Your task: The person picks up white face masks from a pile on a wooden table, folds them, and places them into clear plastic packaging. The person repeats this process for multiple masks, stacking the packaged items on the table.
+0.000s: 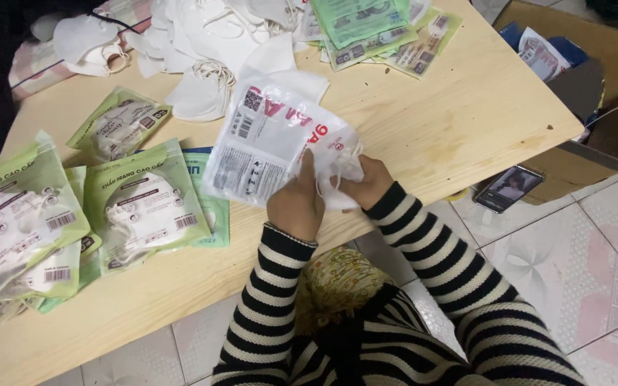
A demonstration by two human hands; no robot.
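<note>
Both hands meet at the near edge of the counter [459, 121], closed on one clear plastic pouch [273, 143] with red and black print. The left hand [296, 204] has its grip shut on the pouch's near right corner, thumb up against the film. The right hand [368, 180] sits just beside it, its grip pinched closed on a white mask [337, 187] at the mouth of the pouch; how far the mask sits inside the pouch I cannot tell. The pouch lies tilted, its far end pointing away across the light wood. Both arms wear black-and-white striped sleeves [423, 250].

To the left of the pouch, near the counter's left edge, lies a group of filled green packets [141, 207], overlapping one another, with one more green packet [119, 123] farther back. Beyond the pouch, at the far side, a heap of loose white masks [194, 43] spreads over the counter. To the right of that heap, a stack of flat green wrappers [377, 32] lies fanned out.

Off the counter's right end stands an open cardboard box [595, 154] on the tiled floor [574, 243]. A phone [509, 187] lies on the floor just beside the box, screen up.
</note>
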